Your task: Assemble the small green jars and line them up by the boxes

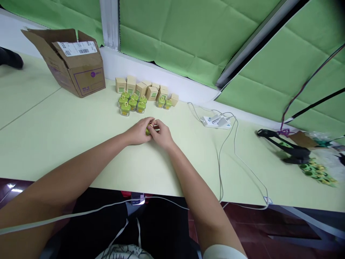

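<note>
My left hand (139, 131) is curled around a small green-lidded jar (147, 131), mostly hidden by my fingers. From the other side my right hand (161, 133) closes in, its thumb and fingers pinched at the jar's top near a pale loop. Both hands are just above or on the table, touching each other. Beyond them stands a cluster of clear jars with green lids and loop handles (132, 103). Two more such jars (164, 103) stand to its right. Behind the jars is a row of small brown cartons (141, 89) with green labels.
An open cardboard box (85, 77) stands at the back left. Right of the cartons lies a white power strip (216, 122) with cables trailing over the table's front edge. A black headband-like device (288, 145) and green-yellow pieces (316, 171) lie at the far right.
</note>
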Demonstrator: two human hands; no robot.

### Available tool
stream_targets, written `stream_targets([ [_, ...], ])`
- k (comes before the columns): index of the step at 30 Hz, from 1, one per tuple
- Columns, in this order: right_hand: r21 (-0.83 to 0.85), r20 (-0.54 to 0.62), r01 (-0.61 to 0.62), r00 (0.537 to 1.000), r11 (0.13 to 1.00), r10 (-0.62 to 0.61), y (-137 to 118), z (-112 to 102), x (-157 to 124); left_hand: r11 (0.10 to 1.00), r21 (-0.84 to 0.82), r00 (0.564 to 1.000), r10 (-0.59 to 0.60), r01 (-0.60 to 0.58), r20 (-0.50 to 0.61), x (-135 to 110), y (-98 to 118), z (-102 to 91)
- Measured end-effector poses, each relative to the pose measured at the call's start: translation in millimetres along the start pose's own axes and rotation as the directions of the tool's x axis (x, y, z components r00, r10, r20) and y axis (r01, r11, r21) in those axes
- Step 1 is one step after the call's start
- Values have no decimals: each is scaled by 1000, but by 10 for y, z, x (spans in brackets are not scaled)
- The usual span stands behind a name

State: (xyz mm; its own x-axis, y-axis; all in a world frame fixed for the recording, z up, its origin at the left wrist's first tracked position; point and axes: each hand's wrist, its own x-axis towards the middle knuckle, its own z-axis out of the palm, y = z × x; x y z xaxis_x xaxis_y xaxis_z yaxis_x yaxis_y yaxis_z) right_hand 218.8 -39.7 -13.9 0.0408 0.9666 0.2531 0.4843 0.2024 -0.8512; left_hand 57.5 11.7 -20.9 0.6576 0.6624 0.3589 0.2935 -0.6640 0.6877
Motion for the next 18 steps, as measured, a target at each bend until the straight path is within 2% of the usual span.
stream_targets([
  [2, 9, -12, 25, 1000, 1000, -25, -5, 17, -37, 999, -50, 999, 8, -7, 32, -7, 19, 7],
  [4, 13, -21, 37, 999, 999, -37, 5, 32, -50, 998, -69, 1000, -8, 9, 12, -14, 53, -7],
  [9, -12, -65, 82, 995, 997, -82, 18, 53, -48, 998, -47, 999, -51, 51, 10, -22, 102, -58],
  [14, -54, -60, 115, 991, 992, -118, -17, 41, -51, 998, -27, 998, -52, 52, 22, -20, 107, -67],
  [18, -20, -90, 122, 988, 992, -123, -11, 39, -43, 996, -40, 997, -74, 75, 18, -22, 107, -71],
])
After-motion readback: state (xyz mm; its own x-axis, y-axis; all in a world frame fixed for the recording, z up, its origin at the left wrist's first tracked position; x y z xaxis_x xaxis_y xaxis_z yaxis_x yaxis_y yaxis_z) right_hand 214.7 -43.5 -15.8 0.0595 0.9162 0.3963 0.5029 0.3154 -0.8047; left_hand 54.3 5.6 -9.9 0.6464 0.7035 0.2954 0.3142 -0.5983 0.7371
